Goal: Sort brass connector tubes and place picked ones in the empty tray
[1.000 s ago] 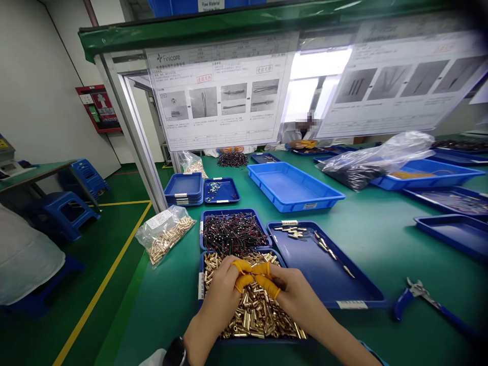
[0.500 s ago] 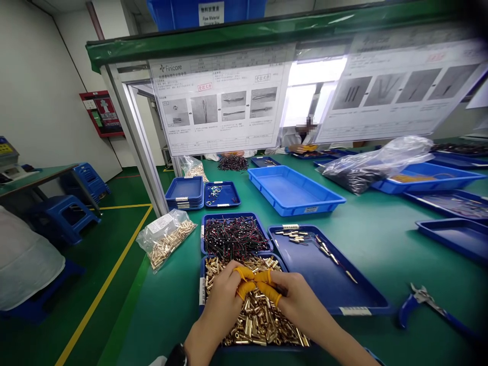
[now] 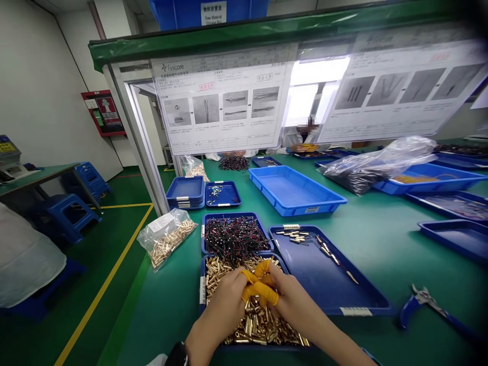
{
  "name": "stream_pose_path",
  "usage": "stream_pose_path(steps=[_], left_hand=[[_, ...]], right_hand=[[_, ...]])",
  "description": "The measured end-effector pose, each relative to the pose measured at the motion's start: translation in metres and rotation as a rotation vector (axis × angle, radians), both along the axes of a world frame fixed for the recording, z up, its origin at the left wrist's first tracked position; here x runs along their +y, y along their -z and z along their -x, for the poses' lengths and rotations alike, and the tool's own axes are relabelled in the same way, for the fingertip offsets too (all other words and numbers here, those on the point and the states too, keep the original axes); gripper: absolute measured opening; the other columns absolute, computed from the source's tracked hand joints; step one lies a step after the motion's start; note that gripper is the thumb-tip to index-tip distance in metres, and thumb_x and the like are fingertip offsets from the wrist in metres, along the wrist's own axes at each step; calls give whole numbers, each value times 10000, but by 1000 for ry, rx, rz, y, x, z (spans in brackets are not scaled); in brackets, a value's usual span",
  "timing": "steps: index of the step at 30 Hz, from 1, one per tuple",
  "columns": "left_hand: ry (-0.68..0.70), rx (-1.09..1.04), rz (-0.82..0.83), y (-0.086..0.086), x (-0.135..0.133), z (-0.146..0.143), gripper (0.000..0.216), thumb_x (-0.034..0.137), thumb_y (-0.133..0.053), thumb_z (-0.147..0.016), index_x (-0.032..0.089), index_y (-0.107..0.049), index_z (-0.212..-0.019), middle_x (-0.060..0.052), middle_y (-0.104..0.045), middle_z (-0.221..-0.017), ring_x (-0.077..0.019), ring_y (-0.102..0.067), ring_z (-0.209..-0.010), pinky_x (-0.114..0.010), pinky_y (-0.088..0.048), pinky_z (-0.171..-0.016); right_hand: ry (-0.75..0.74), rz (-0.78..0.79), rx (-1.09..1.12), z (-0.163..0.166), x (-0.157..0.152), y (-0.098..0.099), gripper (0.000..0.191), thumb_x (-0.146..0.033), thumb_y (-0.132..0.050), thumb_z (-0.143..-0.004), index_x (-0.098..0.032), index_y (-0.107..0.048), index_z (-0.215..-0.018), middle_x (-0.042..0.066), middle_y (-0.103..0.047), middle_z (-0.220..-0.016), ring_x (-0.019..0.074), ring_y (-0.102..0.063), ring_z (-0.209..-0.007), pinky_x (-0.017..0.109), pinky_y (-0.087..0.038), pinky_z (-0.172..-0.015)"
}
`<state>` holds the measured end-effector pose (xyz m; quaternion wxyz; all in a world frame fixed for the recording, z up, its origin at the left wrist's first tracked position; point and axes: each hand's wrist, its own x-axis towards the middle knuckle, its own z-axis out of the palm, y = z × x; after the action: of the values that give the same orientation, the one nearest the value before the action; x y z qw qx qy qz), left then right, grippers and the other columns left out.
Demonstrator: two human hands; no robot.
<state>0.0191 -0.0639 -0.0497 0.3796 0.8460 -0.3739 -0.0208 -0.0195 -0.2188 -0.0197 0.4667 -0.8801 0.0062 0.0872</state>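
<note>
My left hand [image 3: 232,292] and my right hand [image 3: 280,290] meet over a blue tray [image 3: 202,292] heaped with brass-coloured metal sleeves [image 3: 259,325]. Yellow finger cots cover the fingertips of both. The fingers of each hand are pinched together, and whatever lies between them is hidden. Just beyond is a second tray holding a pile of dark red-and-black wired parts [image 3: 234,234]. To the right, a larger blue tray [image 3: 316,284] carries several sleeves joined to wires [image 3: 295,235] and a slanting row of similar pieces [image 3: 328,251].
Blue-handled pliers [image 3: 421,297] lie at the right. A plastic bag of brass sleeves [image 3: 168,241] rests on the left. Farther back are stacked small trays [image 3: 185,192], a light-blue bin [image 3: 295,190] and a clear bag of dark parts [image 3: 366,168]. Instruction sheets [image 3: 224,107] hang ahead; a co-worker [image 3: 305,140] sits beyond.
My right fingers have shifted and lifted slightly against the left ones. My left hand has moved slightly down. The trays and parts look the same.
</note>
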Motion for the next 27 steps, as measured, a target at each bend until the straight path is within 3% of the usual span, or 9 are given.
stream_pose_path(steps=[5,9,13,17,21,23,27], left_hand=[[-104,-34,0,-1,0,-3,253,23,-341,-792,153,-532,-895,-62,-564,-917,-183,-475,-857,-311,-395,-742],[-79,-108,-38,-3,0,-1,207,49,-357,-810,141,-541,-838,-65,-579,-875,-181,-471,-789,-311,-384,-693],[-97,-108,-37,-1,0,1,235,-23,-364,-716,143,-511,-790,-59,-564,-840,-183,-465,-771,-280,-363,-647],[-100,-81,27,2,0,3,294,-79,-343,-591,153,-463,-728,-50,-546,-810,-170,-475,-754,-253,-346,-626],[-62,-31,104,1,-1,9,242,-55,-356,-654,156,-447,-730,-57,-541,-824,-166,-485,-767,-247,-355,-645],[-39,-31,139,0,-1,12,224,-42,-357,-686,158,-443,-737,-54,-538,-831,-161,-484,-771,-244,-359,-659],[7,-77,173,-4,-2,16,205,-31,-355,-711,160,-426,-733,-46,-532,-810,-148,-474,-741,-233,-356,-637]], right_hand=[[9,-44,-54,0,-8,-12,77,-212,-439,-757,-140,-451,-731,-32,-502,-646,8,-419,-555,99,-309,-514],[58,-31,1,0,-8,-6,91,-65,-398,-683,-141,-446,-669,-38,-496,-597,16,-469,-500,104,-351,-481],[155,-29,2,2,0,2,119,-32,-405,-649,-142,-418,-604,-55,-480,-531,14,-481,-437,102,-344,-444],[138,-277,98,1,5,-5,178,-218,-538,-694,-139,-410,-600,-75,-472,-458,19,-484,-369,98,-340,-395],[-37,-579,258,-2,3,-15,450,-411,-717,-552,-147,-377,-682,-91,-499,-468,-1,-462,-360,88,-391,-398],[-91,-631,303,-3,1,-16,525,-420,-751,-510,-156,-350,-722,-97,-515,-522,-15,-462,-371,72,-387,-387],[-108,-641,314,0,4,-11,527,-497,-693,-567,-165,-331,-759,-107,-463,-529,-39,-401,-356,47,-330,-351]])
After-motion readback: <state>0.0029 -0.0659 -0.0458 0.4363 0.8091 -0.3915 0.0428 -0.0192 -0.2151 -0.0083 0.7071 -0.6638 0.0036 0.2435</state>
